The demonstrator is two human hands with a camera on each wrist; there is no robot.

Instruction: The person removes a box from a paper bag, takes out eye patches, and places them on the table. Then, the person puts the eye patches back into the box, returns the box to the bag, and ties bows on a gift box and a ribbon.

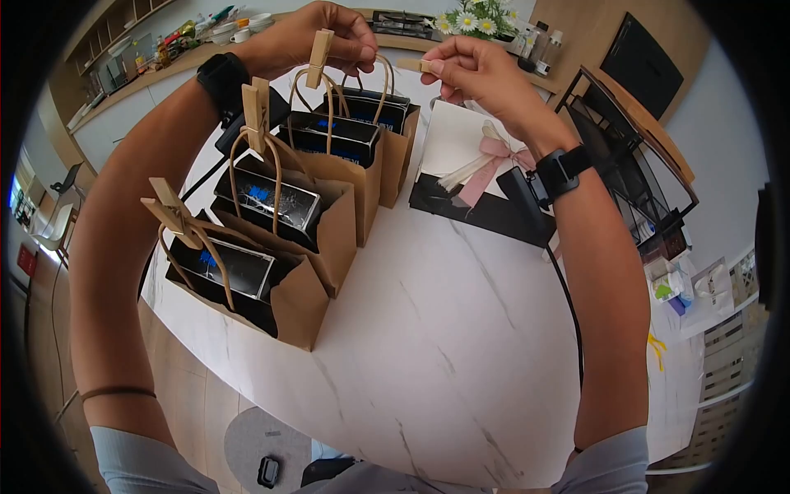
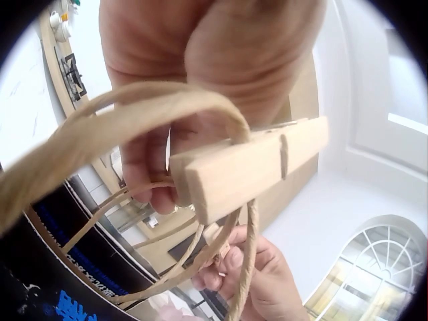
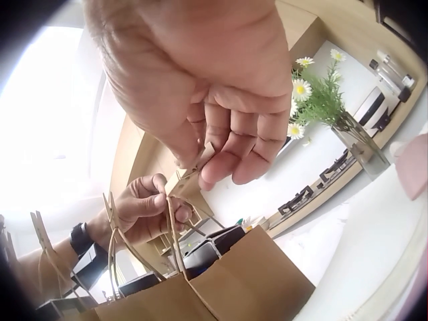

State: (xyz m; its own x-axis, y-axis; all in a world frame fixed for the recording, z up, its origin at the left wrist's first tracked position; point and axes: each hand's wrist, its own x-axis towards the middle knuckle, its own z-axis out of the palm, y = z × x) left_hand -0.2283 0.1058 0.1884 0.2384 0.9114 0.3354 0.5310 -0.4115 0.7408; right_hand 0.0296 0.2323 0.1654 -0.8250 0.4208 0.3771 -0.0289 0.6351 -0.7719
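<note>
Four-sided brown paper bags stand in a row on the marble-patterned table [image 1: 395, 329], each with a black box inside. My left hand [image 1: 300, 37] pinches the twisted handle [image 1: 390, 82] of the farthest paper bag [image 1: 398, 169]. Facing it, my right hand [image 1: 485, 82] pinches a wooden clothespin [image 1: 413, 65] between thumb and fingers. In the right wrist view, that clothespin's tip lies right by the top of the handle. Other clothespins are clipped upright on the nearer bags' handles, including one [image 2: 247, 167] close below my left palm.
Right of the bags lies a black-and-white gift box [image 1: 473, 181] with a pink ribbon bow [image 1: 498, 156]. Daisies [image 1: 481, 20] stand behind, near a stove. A black rack [image 1: 625, 156] is at the right, and a cluttered counter [image 1: 189, 58] runs along the back left.
</note>
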